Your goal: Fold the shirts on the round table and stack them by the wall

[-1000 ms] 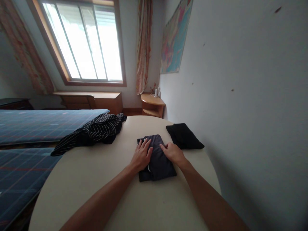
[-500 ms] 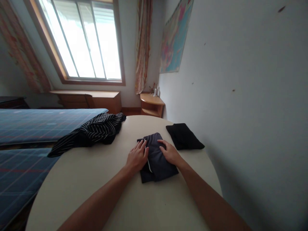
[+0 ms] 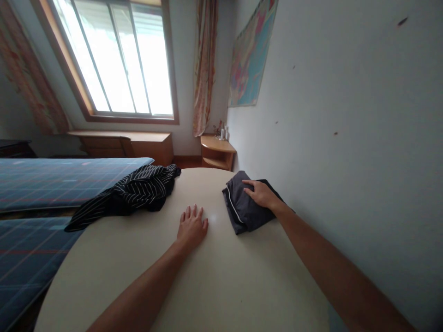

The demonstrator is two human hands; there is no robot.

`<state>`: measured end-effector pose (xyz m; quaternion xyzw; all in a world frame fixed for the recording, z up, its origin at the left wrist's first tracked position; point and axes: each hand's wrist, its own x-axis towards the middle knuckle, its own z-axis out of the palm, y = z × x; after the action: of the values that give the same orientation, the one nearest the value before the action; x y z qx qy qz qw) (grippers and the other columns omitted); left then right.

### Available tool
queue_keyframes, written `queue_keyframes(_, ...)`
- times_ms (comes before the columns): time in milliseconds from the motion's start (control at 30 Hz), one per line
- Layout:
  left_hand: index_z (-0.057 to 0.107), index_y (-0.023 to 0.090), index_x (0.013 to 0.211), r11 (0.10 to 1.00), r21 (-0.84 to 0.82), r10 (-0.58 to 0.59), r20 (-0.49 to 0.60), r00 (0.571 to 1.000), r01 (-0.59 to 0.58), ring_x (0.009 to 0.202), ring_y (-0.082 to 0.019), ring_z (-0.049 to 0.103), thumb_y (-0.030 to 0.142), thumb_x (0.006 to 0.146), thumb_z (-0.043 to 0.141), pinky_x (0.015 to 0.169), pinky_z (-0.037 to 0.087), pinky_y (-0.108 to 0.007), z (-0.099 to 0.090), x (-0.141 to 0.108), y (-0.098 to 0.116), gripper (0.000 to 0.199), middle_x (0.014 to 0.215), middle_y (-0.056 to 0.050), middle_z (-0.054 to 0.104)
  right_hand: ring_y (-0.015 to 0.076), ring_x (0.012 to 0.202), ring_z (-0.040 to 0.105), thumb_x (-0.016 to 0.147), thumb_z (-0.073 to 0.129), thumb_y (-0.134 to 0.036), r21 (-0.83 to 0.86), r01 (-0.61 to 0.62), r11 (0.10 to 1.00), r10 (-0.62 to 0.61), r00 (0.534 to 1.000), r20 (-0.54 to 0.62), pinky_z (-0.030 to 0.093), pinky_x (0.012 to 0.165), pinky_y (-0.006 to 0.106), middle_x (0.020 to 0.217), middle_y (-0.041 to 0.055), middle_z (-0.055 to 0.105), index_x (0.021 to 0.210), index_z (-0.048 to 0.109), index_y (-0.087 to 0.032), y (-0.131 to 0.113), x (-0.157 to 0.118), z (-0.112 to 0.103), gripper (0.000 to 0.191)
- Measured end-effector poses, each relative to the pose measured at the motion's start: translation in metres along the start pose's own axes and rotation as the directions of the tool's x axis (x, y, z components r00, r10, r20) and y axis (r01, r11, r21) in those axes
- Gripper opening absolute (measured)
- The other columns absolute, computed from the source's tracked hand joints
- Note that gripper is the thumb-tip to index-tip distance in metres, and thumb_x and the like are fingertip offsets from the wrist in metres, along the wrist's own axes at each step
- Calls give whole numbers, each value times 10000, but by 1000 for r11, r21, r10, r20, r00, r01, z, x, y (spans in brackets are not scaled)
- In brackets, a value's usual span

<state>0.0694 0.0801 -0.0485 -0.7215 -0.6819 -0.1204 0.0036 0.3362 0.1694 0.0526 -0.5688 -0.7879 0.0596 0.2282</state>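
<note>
A folded dark grey garment [image 3: 242, 203] with a white trim line lies at the right side of the round table. My right hand [image 3: 262, 194] grips it from above at its right part, thumb and fingers on the fabric. Underneath and behind it, a folded black garment [image 3: 270, 184] shows only in part; the grey one overlaps it. My left hand [image 3: 192, 228] rests palm down on the bare tabletop with fingers spread, holding nothing.
A crumpled black garment with white stripes [image 3: 145, 189] lies over the left edge of the cream round table [image 3: 207, 286]. Beds with blue plaid covers [image 3: 69, 180] stand at left. The white wall [image 3: 346, 184] runs close along the right, and a wooden corner shelf [image 3: 218, 145] stands beyond.
The dark grey garment has moved right and away from me with my right hand, onto the black garment. My left hand has come off it and lies on the table.
</note>
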Motion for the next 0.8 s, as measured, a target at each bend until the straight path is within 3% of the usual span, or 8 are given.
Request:
queue_keyframes(300, 475, 171, 1443, 1000, 14, -4, -5, 1000, 4, 1446, -333, 326, 390, 964, 400, 1151, 283, -484, -2, -1, 1, 531, 1562, -144, 377, 223, 1280, 554, 906, 577, -262, -65, 10, 998, -9, 1000, 9, 384, 1115, 345, 1377, 71, 608, 1340, 605, -193, 27, 40, -29, 440)
queue_keyframes(500, 468, 166, 1452, 1000, 22, -3, -6, 1000, 3, 1452, -336, 313, 387, 962, 404, 1159, 277, -486, 0, 0, 1, 542, 1565, -146, 372, 225, 1248, 577, 895, 599, -271, -21, -28, 999, 27, 999, -21, 404, 1091, 341, 1358, 101, 620, 1330, 610, -165, 73, 55, -51, 448)
queue_keyframes(600, 472, 158, 1452, 1000, 23, -7, -2, 1000, 7, 1452, -340, 310, 385, 960, 406, 1162, 273, -484, 0, 1, 1, 546, 1564, -148, 372, 217, 1244, 579, 891, 601, -262, -6, -54, 999, 54, 999, -5, 406, 1087, 330, 1357, 112, 618, 1312, 620, -151, 104, 51, -46, 436)
queue_keyframes(800, 464, 161, 1454, 1000, 26, -8, -9, 1000, 8, 1452, -335, 312, 375, 961, 408, 1160, 273, -485, -1, 0, 3, 540, 1563, -148, 376, 244, 1247, 578, 891, 608, -283, -52, -225, 973, 225, 974, -1, 420, 1071, 343, 1349, 146, 617, 1318, 614, -134, 143, 26, -8, 452)
